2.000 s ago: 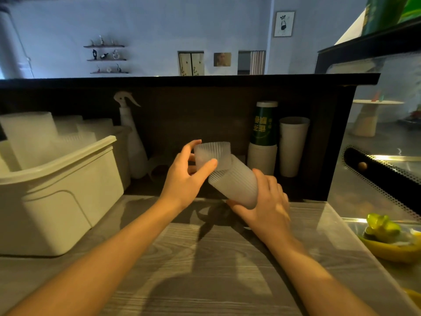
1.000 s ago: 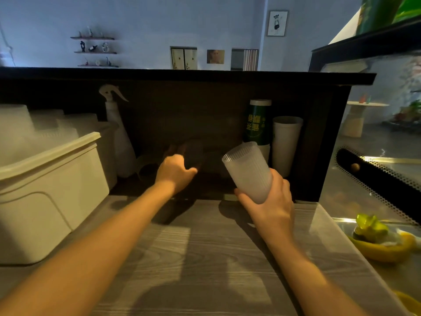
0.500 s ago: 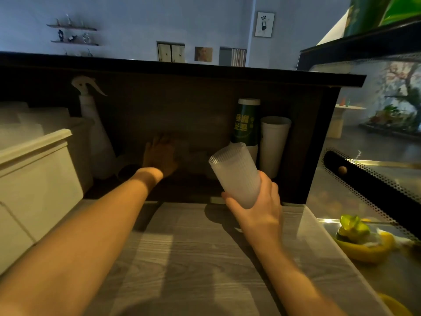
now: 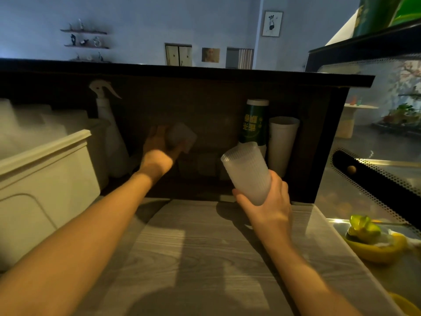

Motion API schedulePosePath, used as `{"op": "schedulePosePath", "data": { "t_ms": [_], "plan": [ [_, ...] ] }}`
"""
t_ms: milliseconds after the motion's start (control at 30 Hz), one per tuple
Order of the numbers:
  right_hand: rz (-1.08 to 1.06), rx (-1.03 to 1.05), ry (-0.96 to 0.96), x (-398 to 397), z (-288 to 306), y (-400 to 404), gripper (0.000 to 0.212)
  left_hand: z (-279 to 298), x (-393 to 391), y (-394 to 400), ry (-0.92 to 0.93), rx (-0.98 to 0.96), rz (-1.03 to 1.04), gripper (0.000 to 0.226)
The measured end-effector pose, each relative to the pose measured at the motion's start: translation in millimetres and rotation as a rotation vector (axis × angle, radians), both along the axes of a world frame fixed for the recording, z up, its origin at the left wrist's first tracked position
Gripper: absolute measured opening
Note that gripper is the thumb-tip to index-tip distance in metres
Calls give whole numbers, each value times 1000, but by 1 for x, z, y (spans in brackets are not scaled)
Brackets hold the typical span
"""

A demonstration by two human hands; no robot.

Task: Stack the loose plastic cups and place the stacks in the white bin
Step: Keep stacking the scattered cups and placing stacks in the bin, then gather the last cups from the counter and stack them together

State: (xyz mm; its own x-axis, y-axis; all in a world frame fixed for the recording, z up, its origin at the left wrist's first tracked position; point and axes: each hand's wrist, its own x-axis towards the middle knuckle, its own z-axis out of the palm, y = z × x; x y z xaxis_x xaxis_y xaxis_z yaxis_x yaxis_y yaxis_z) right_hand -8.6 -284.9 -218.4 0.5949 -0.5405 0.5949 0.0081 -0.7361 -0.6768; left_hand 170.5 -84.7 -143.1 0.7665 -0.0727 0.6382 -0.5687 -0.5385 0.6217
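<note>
While the left hand (image 4: 159, 149) grips a loose cup (image 4: 182, 136) deep in the dark recess left of the green can (image 4: 254, 126), the right hand (image 4: 268, 199) clasps the ribbed stack (image 4: 247, 172) just below that can. Dim light could spoil the nesting, and a tilted cup may jam or slip. The white bin (image 4: 45, 179) waits far left of the can.
</note>
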Motion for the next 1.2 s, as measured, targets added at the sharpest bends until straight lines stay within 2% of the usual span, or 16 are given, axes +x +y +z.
{"op": "schedulePosePath", "data": {
  "t_ms": [133,267,500,733,833,967,1200],
  "plan": [
    [8,21,-48,-5,3,3,88,7,-31,30,3,-67,80,38],
    [15,-5,-66,-12,8,8,87,14,-67,57,-42,-180,-21,45],
    [125,-258,47,-20,16,36,93,22,-124,92,37,-270,-139,30],
    [288,-492,21,-31,22,75,94,29,-167,127,31,-210,-175,46],
    [292,-542,-51,-30,37,101,94,37,-184,142,30,-133,-197,56],
    [422,-605,-62,-32,60,134,95,46,-202,159,13,-102,-211,62],
    [559,-564,-125,-24,99,193,93,56,-210,184,-79,-80,-183,64]
  ]
}}
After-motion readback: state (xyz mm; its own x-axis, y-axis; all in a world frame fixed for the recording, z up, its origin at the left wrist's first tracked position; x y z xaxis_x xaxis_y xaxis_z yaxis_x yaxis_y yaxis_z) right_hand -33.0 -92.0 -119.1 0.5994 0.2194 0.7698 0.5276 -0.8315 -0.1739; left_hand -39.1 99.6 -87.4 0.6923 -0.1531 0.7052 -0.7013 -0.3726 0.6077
